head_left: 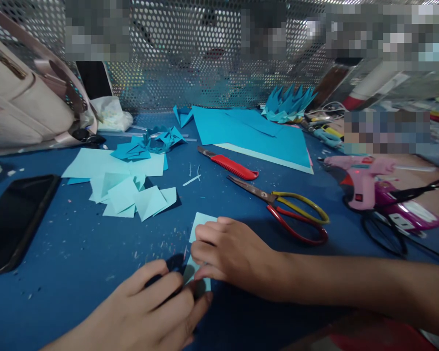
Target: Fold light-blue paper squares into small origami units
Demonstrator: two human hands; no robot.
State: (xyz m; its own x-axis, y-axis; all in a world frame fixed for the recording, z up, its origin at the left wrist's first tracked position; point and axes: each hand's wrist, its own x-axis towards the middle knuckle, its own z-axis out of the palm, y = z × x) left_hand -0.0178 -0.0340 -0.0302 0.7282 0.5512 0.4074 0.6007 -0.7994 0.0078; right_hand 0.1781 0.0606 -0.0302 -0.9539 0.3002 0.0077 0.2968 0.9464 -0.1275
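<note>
My right hand [234, 253] lies flat, pinning the small pale-blue paper square [199, 229] to the blue table [76, 253]. My left hand [149, 312], at 7 o'clock, apparently pinches its lower corner, fingers curled. Red-and-yellow scissors [289, 209] rest at 2 o'clock.

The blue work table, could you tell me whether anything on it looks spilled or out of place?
Small paper scraps and white specks litter the table between the folded paper pile and the hands, which press a light blue paper piece. Nothing looks damaged.
</note>
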